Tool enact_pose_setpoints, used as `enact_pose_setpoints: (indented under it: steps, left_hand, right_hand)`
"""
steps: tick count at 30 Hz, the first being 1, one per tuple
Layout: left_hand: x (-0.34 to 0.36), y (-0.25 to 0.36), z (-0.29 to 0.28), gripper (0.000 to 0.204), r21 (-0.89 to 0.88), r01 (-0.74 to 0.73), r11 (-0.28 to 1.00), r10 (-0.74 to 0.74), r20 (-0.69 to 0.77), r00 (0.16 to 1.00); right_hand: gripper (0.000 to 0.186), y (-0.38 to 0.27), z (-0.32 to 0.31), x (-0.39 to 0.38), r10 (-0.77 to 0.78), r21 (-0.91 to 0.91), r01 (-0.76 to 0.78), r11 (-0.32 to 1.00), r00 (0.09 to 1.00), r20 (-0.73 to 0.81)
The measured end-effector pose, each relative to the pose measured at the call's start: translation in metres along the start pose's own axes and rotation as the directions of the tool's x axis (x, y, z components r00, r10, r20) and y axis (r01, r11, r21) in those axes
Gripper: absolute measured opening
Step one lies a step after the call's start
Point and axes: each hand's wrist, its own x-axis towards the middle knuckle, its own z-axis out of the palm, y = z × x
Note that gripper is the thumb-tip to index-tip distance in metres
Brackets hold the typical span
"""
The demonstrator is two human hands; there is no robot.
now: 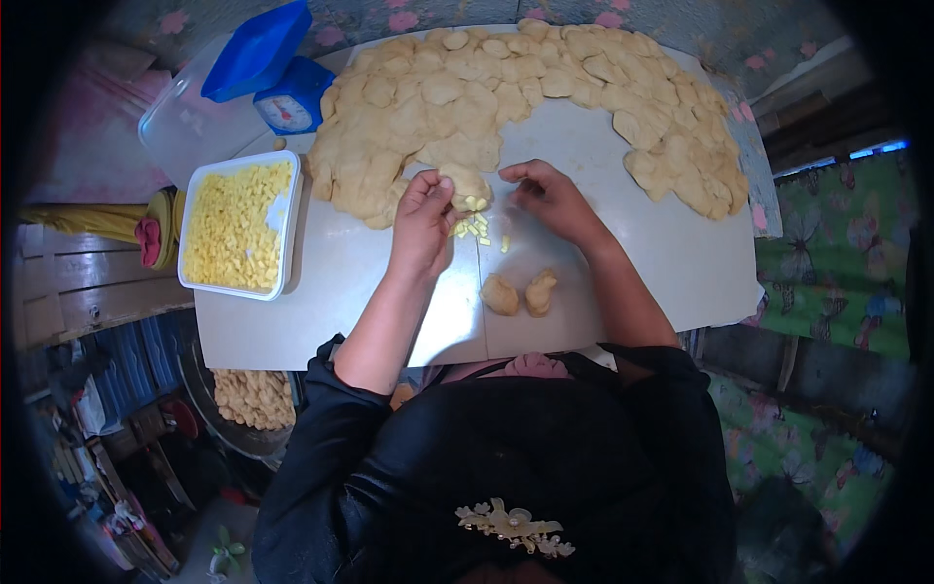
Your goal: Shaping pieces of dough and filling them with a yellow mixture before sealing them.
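Note:
My left hand is closed on a flattened dough piece, with yellow pieces showing at its lower edge. More small yellow pieces lie just beneath it on the white table. My right hand hovers beside the dough, its fingers bent and apart, with nothing visible in them. Two small lumps of dough rest side by side nearer me on the table.
Flattened dough pieces cover the table's back and sides. At left are a white tub of yellow pieces, a blue scale with a tray, and a clear lid. A basin of dough balls sits below left.

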Motion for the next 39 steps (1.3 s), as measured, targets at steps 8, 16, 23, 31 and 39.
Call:
enact_pose_setpoints:
  steps: [8,16,23,31,39]
  left_hand:
    - [-0.010,0.012,0.003,0.010,-0.156,0.074,0.985,-0.082,-0.046,0.996]
    - [-0.015,0.006,0.007,0.007,-0.194,0.049,0.980,-0.065,-0.073,0.995]
    - [-0.034,-0.006,0.029,0.009,-0.100,0.030,0.994,-0.043,-0.122,0.992]
    - [-0.054,-0.041,0.059,0.013,-0.196,-0.064,0.979,0.041,-0.124,0.992]
    - [-0.081,-0.060,0.114,0.017,-0.237,-0.129,0.963,0.061,-0.274,0.960]
  right_hand:
    - [0.028,-0.047,0.031,-0.008,-0.347,-0.132,0.332,0.934,0.930,-0.117]
    - [0.022,-0.018,0.013,-0.010,0.027,0.238,0.021,0.971,0.980,-0.197]
    - [0.028,-0.045,0.024,-0.024,-0.453,-0.174,0.431,0.886,0.883,-0.120]
    - [0.015,-0.047,-0.003,-0.058,-0.486,-0.460,0.476,0.750,0.868,0.106]
    - [0.017,-0.033,-0.046,-0.075,-0.535,-0.296,0.547,0.783,0.835,0.129]
